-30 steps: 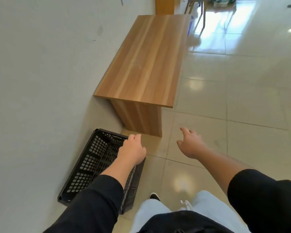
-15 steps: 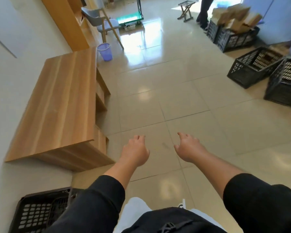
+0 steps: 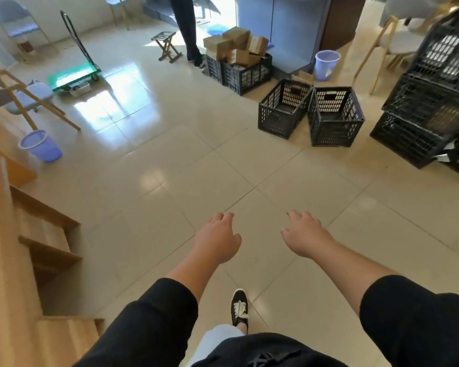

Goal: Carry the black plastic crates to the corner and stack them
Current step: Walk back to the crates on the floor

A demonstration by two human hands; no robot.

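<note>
View swung right since earlier: corner crate gone, two black crates (image 3: pixel 312 112) nearer; hands (image 3: pixel 260 238) loose, carrying nothing

Open tiled floor (image 3: pixel 196 160) stretches ahead of both empty hands toward two black crates (image 3: pixel 310 115) standing side by side. A stack of crates (image 3: pixel 429 107) crowds the right edge; wooden shelving (image 3: pixel 32 234) and a purple bin (image 3: pixel 41 145) line the left.
</note>
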